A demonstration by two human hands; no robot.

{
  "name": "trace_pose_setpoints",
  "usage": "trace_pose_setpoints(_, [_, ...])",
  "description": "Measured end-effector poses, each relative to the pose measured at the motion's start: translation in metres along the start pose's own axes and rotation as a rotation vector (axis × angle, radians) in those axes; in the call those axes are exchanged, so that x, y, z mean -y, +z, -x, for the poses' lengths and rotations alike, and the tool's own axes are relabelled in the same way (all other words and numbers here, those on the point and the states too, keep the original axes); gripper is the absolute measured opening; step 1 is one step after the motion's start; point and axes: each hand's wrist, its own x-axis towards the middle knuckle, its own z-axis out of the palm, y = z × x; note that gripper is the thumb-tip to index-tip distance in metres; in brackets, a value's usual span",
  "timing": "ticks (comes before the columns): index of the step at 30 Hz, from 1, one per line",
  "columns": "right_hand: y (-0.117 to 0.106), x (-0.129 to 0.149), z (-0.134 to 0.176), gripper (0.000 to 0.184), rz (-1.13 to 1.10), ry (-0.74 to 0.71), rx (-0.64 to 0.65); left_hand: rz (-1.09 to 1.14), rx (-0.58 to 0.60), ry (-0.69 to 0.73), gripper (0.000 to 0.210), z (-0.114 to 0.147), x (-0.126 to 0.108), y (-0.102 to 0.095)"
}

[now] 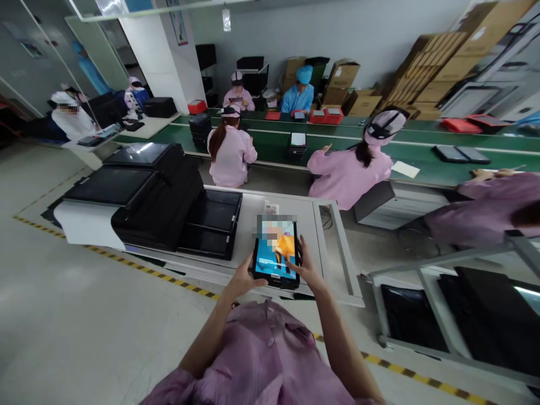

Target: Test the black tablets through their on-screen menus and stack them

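A tablet [270, 270] with a dark frame is held in front of my body, its lit screen showing a blue and orange picture, partly blurred out. My left hand [243, 279] grips its lower left corner, thumb along the bottom edge. On the opposite side, my right hand [311, 269] has its fingers around the right edge, with the thumb reaching over the lower right of the screen. Beneath the tablet is the light top of a cart [248, 216]. A small white labelled item [271, 208] lies just beyond the tablet.
Black trays [215, 211] and stacked black cases [156, 208] fill the cart's left side. A metal rack [415, 304] with dark items stands at right. Several people in pink sit along a green workbench [270, 149] ahead. Striped tape [169, 278] marks the floor.
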Motion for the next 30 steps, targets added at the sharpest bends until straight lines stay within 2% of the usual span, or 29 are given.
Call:
trace_pose_setpoints(2, [0.006, 0.002, -0.009, 0.104, -0.033, 0.028, -0.149, -0.115, 0.020, 0.030, 0.129, 0.002, -0.003, -0.001])
trace_pose_setpoints(4, [0.011, 0.004, -0.017, 0.088, -0.072, 0.068, -0.277, -0.182, -0.003, 0.048, 0.126, 0.002, -0.006, 0.000])
trace_pose_setpoints(6, [0.015, 0.006, -0.017, 0.079, -0.094, 0.100, -0.303, -0.220, -0.030, 0.057, 0.121, 0.001, -0.007, 0.002])
trace_pose_setpoints(9, [0.019, 0.005, -0.003, 0.077, -0.068, 0.101, -0.275, -0.265, -0.045, 0.049, 0.119, 0.000, -0.007, 0.004])
trace_pose_setpoints(15, [0.031, 0.002, 0.028, 0.085, 0.109, 0.091, -0.223, -0.292, -0.044, 0.048, 0.114, 0.002, -0.010, 0.004])
trace_pose_setpoints(22, [0.039, 0.024, 0.035, 0.095, 0.149, 0.169, -0.164, -0.296, -0.025, 0.061, 0.111, 0.003, -0.009, 0.002])
trace_pose_setpoints(26, [0.035, 0.032, 0.043, 0.104, 0.190, 0.170, -0.116, -0.288, -0.016, 0.060, 0.108, 0.004, -0.007, 0.003])
trace_pose_setpoints(30, [0.024, 0.033, 0.056, 0.123, 0.237, 0.072, 0.002, -0.286, -0.037, 0.052, 0.105, 0.006, -0.007, 0.006])
